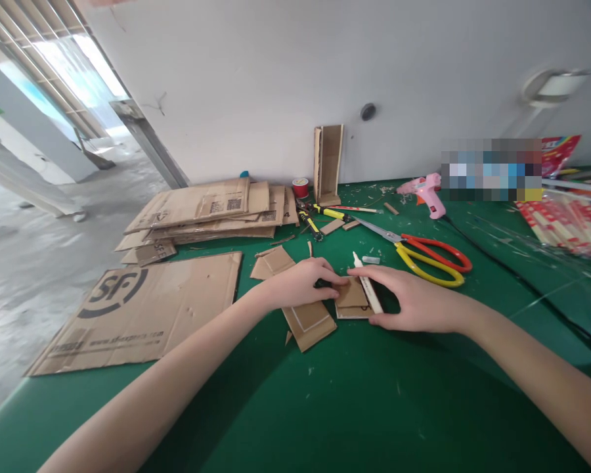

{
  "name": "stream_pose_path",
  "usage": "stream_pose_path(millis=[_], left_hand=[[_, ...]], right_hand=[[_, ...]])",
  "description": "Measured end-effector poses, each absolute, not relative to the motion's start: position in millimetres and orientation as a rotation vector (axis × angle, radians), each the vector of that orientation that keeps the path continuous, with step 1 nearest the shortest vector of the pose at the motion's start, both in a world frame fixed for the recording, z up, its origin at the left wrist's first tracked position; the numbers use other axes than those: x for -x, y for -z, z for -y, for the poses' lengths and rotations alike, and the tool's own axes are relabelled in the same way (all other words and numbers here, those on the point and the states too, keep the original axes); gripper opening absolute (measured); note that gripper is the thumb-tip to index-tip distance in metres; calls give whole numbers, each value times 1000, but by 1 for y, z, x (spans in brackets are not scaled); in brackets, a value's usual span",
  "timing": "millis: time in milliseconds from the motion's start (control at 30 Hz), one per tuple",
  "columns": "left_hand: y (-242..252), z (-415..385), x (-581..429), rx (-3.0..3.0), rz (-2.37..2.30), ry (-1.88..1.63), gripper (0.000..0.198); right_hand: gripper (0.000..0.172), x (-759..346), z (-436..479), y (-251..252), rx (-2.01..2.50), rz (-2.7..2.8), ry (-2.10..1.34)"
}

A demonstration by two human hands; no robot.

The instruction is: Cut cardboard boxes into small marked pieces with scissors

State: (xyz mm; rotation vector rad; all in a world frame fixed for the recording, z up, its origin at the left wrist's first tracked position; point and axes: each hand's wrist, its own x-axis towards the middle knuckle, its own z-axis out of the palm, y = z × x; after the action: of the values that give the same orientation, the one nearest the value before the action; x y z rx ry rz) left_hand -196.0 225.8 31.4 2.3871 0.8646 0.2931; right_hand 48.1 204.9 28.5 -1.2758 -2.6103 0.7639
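Note:
My left hand [303,282] is closed, with thumb and fingertips at the left edge of a small cardboard piece [352,293]. This piece lies over another small cardboard piece [347,315] that has a dark printed mark. My right hand [408,299] curls around a white marker pen [368,287], its tip pointing away from me. The right fingertips and thumb reach the right side of the small pieces. Just beyond lies a clear pen cap [371,260]. Under my left wrist is a cardboard strip [311,325] with a white outline.
Big scissors [426,253] with red and yellow handles lie beyond my right hand, near a pink glue gun [431,195] with a black cord. Stacked cardboard [197,207], an SF-printed sheet [142,309], yellow-black cutters [310,223] and an upright cardboard box [331,161] stand left and back.

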Motion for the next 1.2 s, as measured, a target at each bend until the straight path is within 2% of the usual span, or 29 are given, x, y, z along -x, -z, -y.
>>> stream_pose_path(millis=[200,933,1200], left_hand=[[-29,-229,197,-2384,-853,-315,30],[-32,-230,196,-2401,-880,-254,32],[-30,-230,196,-2409,-861,-274,31]], right_hand=[[72,-46,-204,-32,1239,2589,-775],[75,-45,-203,-32,1261,2594,-744],[69,-43,-204,-34,1230,2576,-771]])
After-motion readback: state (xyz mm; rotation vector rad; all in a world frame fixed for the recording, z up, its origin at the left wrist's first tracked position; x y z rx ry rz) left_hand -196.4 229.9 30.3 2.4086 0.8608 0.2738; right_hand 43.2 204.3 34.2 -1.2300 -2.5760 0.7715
